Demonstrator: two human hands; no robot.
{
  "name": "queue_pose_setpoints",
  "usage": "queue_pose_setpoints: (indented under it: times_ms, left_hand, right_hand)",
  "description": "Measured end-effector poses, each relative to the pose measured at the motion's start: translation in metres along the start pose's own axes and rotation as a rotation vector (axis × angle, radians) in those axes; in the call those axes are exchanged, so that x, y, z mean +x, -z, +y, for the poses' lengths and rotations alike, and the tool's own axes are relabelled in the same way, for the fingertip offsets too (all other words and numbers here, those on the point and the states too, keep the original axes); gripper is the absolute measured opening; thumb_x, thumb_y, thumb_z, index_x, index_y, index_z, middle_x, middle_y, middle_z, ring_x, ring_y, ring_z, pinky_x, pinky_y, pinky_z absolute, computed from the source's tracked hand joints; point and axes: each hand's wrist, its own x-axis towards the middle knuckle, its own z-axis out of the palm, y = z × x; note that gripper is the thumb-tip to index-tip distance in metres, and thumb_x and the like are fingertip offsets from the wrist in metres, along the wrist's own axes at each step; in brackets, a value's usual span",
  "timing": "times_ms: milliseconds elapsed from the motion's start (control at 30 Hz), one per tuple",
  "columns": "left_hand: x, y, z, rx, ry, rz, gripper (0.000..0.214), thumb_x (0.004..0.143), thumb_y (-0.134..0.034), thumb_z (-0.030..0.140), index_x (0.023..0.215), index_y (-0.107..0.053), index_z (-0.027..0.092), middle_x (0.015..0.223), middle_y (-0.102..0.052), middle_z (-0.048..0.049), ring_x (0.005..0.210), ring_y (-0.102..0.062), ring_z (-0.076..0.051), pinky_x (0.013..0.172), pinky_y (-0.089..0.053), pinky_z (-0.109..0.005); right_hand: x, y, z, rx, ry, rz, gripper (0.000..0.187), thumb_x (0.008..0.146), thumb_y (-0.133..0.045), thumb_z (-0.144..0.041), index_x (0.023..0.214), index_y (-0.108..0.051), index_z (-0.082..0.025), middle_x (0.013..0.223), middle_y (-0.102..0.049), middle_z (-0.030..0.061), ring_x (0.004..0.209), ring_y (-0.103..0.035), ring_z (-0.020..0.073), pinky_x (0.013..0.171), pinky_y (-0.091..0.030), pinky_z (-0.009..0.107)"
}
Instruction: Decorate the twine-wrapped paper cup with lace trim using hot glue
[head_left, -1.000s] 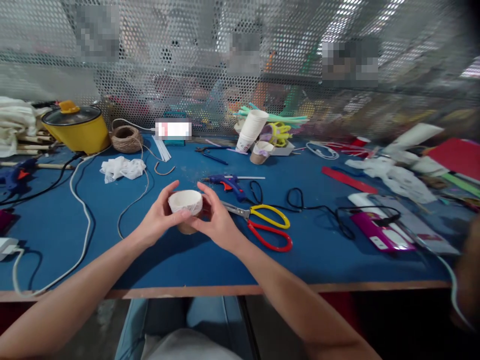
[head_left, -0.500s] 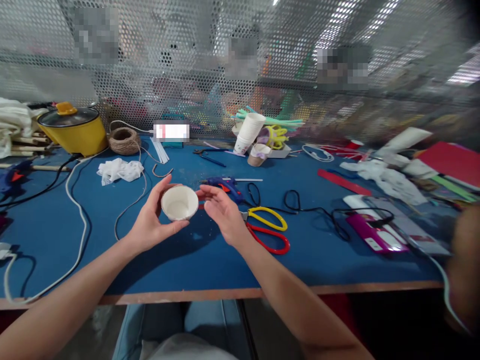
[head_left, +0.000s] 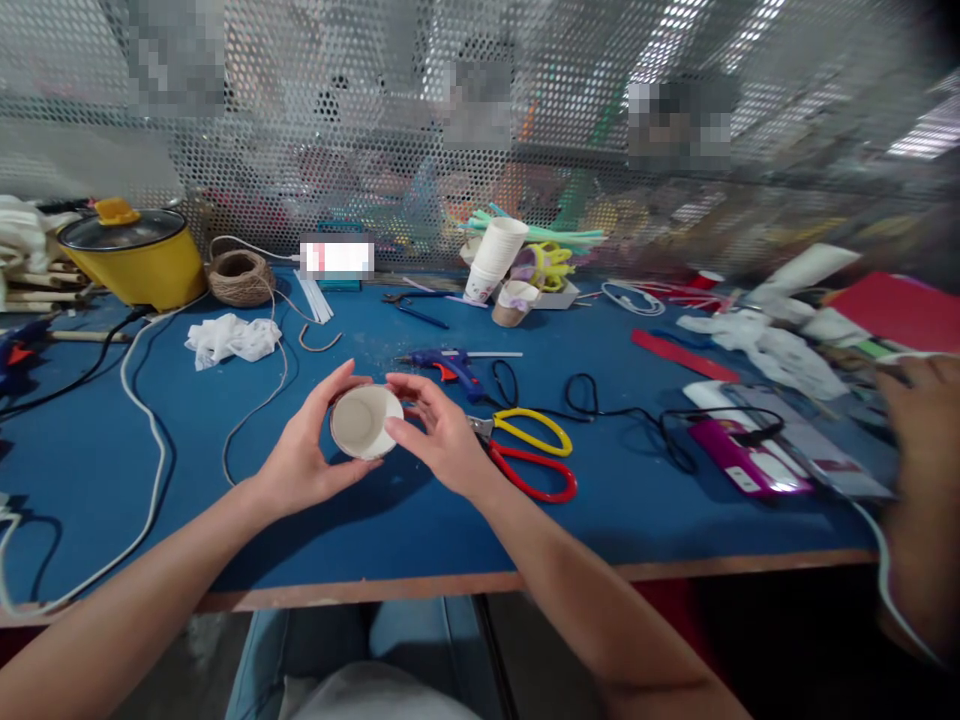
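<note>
A small white paper cup (head_left: 365, 421) is held above the blue table (head_left: 375, 530), its open mouth tilted toward me. My left hand (head_left: 307, 455) wraps round its left side and underside. My right hand (head_left: 439, 435) pinches the cup's right rim with thumb and fingers. Just right of my right hand lie scissors with yellow and red handles (head_left: 529, 455). A blue glue gun (head_left: 450, 364) rests on the table behind the cup.
A yellow pot (head_left: 131, 258), a twine ball (head_left: 240, 277), white cloth (head_left: 231, 338) and cables lie at the left. Stacked paper cups (head_left: 491, 258) stand at the back. A magenta device (head_left: 742, 458) and another person's hand (head_left: 926, 420) are at the right.
The cup was tipped up so its mouth faces me. My right hand let go for a moment, then came back to pinch the rim.
</note>
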Motion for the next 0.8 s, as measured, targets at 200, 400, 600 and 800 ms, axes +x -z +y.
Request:
queue_pose_setpoints:
  times_ms: [200, 400, 600, 800]
  left_hand:
    - [-0.001, -0.001, 0.001, -0.017, 0.023, -0.068, 0.092, 0.07, -0.074, 0.02, 0.144, -0.019, 0.029, 0.133, -0.048, -0.0143, 0.12, -0.05, -0.028, 0.102, -0.039, -0.045]
    - [0.003, 0.001, 0.008, -0.259, 0.257, -0.1, 0.089, 0.067, -0.077, 0.025, 0.141, -0.027, 0.023, 0.13, -0.051, -0.0139, 0.117, -0.052, -0.029, 0.1, -0.04, -0.041]
    - [0.011, 0.006, 0.013, -0.773, 0.728, -0.088, 0.087, 0.06, -0.08, 0.044, 0.134, -0.04, 0.02, 0.104, -0.066, -0.0097, 0.093, -0.064, -0.025, 0.081, -0.049, -0.033]
    - [0.009, -0.001, 0.007, -1.044, 0.922, -0.026, 0.067, 0.063, -0.072, 0.059, 0.115, -0.06, 0.02, 0.095, -0.071, -0.011, 0.076, -0.067, -0.024, 0.067, -0.053, -0.034]
  right_hand:
    - [0.006, 0.007, -0.001, 0.041, -0.066, 0.19, 0.033, 0.079, -0.06, -0.048, 0.094, -0.058, -0.019, 0.086, -0.063, 0.0042, 0.078, -0.06, 0.0142, 0.07, -0.049, 0.029]
    - [0.005, 0.008, -0.005, -0.115, -0.067, 0.131, 0.025, 0.076, -0.064, -0.041, 0.068, -0.058, -0.018, 0.06, -0.056, -0.0018, 0.055, -0.049, 0.0101, 0.053, -0.041, 0.024]
    - [0.011, 0.015, 0.004, -0.073, -0.031, 0.28, 0.031, 0.083, -0.053, -0.047, 0.072, -0.053, -0.019, 0.059, -0.05, -0.0032, 0.054, -0.048, 0.0096, 0.056, -0.043, 0.025]
    - [0.015, 0.017, 0.009, -0.064, -0.036, 0.24, 0.029, 0.076, -0.062, -0.046, 0.074, -0.053, -0.018, 0.061, -0.053, -0.0022, 0.055, -0.051, 0.0105, 0.055, -0.044, 0.026]
